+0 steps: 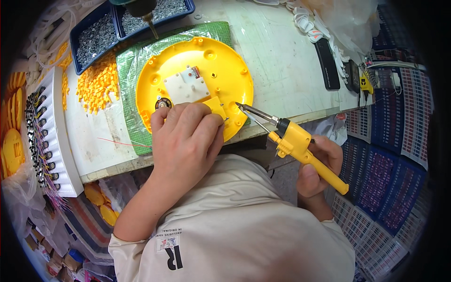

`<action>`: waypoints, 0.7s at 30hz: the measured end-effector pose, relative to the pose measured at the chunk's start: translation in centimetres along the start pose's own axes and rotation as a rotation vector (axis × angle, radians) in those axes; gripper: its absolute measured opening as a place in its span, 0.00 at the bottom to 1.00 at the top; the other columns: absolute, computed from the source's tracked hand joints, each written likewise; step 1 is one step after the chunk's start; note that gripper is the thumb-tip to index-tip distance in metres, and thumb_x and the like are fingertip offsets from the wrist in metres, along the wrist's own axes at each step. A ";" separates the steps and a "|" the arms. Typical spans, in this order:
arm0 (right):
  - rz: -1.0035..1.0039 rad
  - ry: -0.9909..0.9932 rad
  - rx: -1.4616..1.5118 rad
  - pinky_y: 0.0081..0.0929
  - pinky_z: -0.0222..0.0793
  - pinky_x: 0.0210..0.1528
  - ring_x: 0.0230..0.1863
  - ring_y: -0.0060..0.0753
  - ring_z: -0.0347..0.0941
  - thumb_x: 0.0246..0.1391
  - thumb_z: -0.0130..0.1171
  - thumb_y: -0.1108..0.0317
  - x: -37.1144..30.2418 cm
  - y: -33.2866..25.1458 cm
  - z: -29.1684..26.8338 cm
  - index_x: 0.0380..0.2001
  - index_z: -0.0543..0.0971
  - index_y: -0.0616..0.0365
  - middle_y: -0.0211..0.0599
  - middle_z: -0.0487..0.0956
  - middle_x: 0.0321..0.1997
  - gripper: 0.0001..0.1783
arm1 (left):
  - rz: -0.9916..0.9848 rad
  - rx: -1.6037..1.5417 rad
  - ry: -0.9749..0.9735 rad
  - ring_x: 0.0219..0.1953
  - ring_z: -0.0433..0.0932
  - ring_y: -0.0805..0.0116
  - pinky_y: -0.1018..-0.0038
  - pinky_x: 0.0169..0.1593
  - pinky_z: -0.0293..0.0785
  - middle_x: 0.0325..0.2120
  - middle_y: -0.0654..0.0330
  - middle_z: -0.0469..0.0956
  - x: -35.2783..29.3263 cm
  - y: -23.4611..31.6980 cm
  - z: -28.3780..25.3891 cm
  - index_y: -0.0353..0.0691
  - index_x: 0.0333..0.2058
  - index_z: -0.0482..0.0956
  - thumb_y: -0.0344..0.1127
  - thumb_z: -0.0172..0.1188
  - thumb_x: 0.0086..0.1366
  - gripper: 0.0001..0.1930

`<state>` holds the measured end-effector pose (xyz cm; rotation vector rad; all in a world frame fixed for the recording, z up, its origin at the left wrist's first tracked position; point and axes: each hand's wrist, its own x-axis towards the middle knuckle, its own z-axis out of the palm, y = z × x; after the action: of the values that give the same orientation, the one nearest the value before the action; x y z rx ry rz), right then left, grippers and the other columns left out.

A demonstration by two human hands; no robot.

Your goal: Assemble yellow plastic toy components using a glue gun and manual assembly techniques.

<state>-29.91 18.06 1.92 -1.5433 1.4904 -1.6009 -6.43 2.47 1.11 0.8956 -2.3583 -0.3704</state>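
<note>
A round yellow plastic shell [230, 61] lies hollow side up on a green mat. Inside it sit a white gearbox-like block [188, 87], a small round speaker-like part [163, 104] and a yellow box-shaped part [216, 107] with metal tabs. My left hand [185, 134] is closed over the shell's near side, against the yellow box; its fingertips and what they grip are hidden. A thin red wire [123, 142] runs out to its left. In my right hand [322, 164] is a yellow soldering gun [298, 143], its tip just above the shell's right rim.
Blue trays [96, 40] of screws stand at the back left, under a hanging screwdriver tip [151, 26]. Small yellow pieces [97, 84] are heaped beside the green mat [127, 75]. A white foam rack [63, 136] of wired parts stands left; a black phone-like slab [327, 63] lies right.
</note>
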 end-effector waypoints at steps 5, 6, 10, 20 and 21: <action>-0.011 -0.006 -0.038 0.28 0.72 0.54 0.47 0.34 0.78 0.63 0.58 0.58 0.3 0.3 0.0 0.63 0.66 0.71 0.50 0.78 0.51 0.33 | -0.015 -0.030 -0.060 0.43 0.78 0.56 0.61 0.52 0.67 0.39 0.59 0.79 0.2 0.1 -1.9 0.44 0.39 0.82 0.32 0.74 0.55 0.14; -0.017 -0.005 -0.043 0.29 0.73 0.54 0.47 0.35 0.78 0.65 0.58 0.58 0.5 0.4 0.1 0.65 0.65 0.72 0.51 0.78 0.50 0.34 | -0.038 -0.060 -0.047 0.45 0.78 0.55 0.60 0.53 0.68 0.41 0.58 0.79 0.3 -0.2 -3.1 0.43 0.42 0.82 0.34 0.73 0.56 0.15; -0.078 0.013 -0.117 0.33 0.79 0.51 0.44 0.39 0.82 0.67 0.59 0.65 2.3 1.6 1.4 0.69 0.61 0.70 0.55 0.81 0.48 0.34 | -0.182 -0.119 0.013 0.56 0.77 0.47 0.57 0.61 0.70 0.53 0.49 0.79 -0.9 -3.3 -7.0 0.35 0.49 0.80 0.22 0.65 0.57 0.19; -0.028 -0.146 -0.392 0.39 0.68 0.70 0.66 0.44 0.75 0.59 0.61 0.82 8.9 5.7 7.3 0.67 0.69 0.65 0.53 0.79 0.62 0.32 | -0.241 0.212 -0.216 0.50 0.79 0.50 0.53 0.66 0.68 0.42 0.54 0.82 -6.3 -7.1 -9.6 0.39 0.54 0.78 0.25 0.68 0.59 0.22; -0.018 -0.145 -0.380 0.39 0.68 0.70 0.67 0.45 0.75 0.58 0.60 0.83 9.0 6.0 7.5 0.68 0.68 0.65 0.53 0.79 0.63 0.34 | -0.255 0.193 -0.233 0.46 0.80 0.52 0.54 0.64 0.70 0.37 0.55 0.81 -6.6 -7.4 -10.1 0.39 0.50 0.81 0.26 0.69 0.60 0.18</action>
<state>-27.54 5.59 -1.40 -1.8336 1.7741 -1.2314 7.51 1.00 3.05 1.3149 -2.5279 -0.3690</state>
